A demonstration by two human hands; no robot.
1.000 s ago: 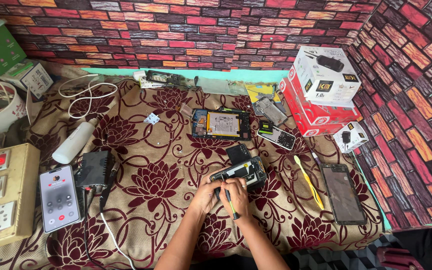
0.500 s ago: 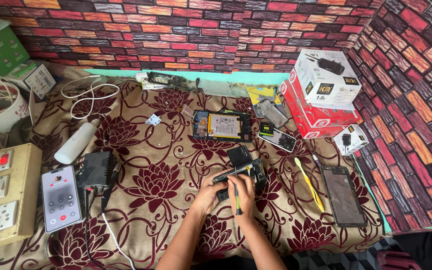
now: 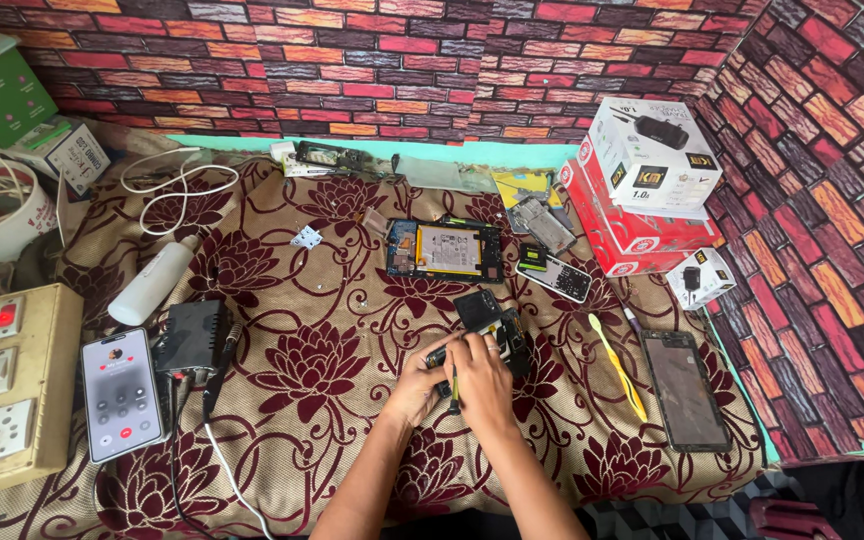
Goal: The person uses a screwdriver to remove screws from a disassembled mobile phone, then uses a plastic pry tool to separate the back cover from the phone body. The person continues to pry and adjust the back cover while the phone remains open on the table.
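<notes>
Both my hands meet at the middle of a floral cloth [image 3: 292,300]. My left hand [image 3: 414,382] steadies the near end of a small black opened phone [image 3: 489,318] lying on the cloth. My right hand [image 3: 480,385] rests over the same phone and grips a thin yellow-green tool [image 3: 454,388], whose tip is hidden under the fingers. Farther back lies a larger opened phone with its battery exposed [image 3: 447,250].
A yellow brush [image 3: 617,365] and a black screen panel [image 3: 685,390] lie to the right. Red and white boxes [image 3: 642,190] stand at the back right. To the left are a lit smartphone [image 3: 120,392], a black adapter [image 3: 192,337], a white bottle [image 3: 152,282] and a switchboard [image 3: 2,390].
My right hand has slid a little forward onto the small phone with the tool. My left hand stays at the phone's near end.
</notes>
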